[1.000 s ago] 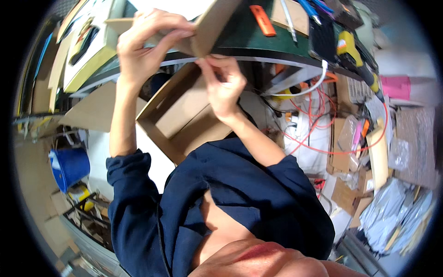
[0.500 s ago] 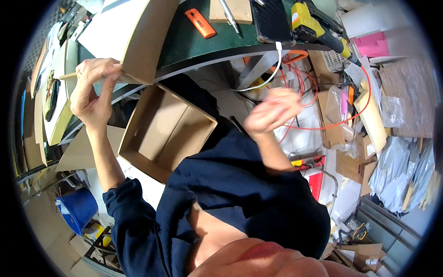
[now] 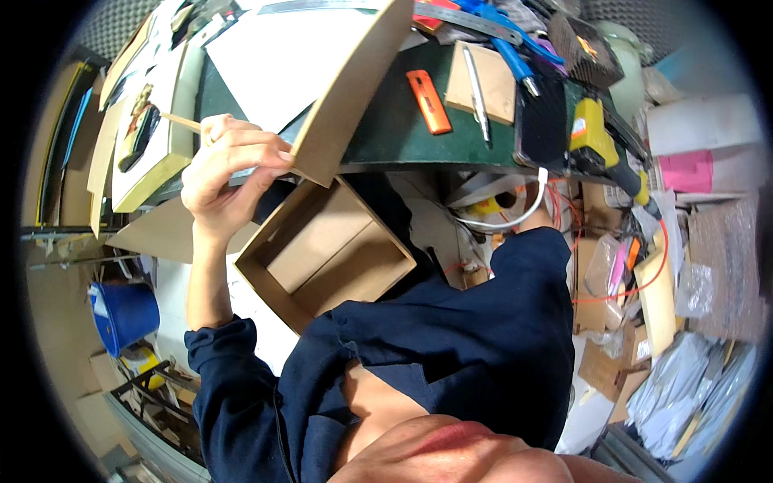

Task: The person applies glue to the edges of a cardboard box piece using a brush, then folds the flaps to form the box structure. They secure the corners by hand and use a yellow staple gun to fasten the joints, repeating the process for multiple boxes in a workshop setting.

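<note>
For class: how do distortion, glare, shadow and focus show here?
In the head view, the green table has a bowed edge; same view, the white sheet looks washed out; same view, the cardboard box is partly shadowed inside, the left hand fairly crisp.

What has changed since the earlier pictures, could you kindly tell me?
The right hand let go of the cardboard piece and moved rightward; its forearm now reaches beneath the table edge, hand hidden. The left hand still holds it; the open box stays below.
</note>
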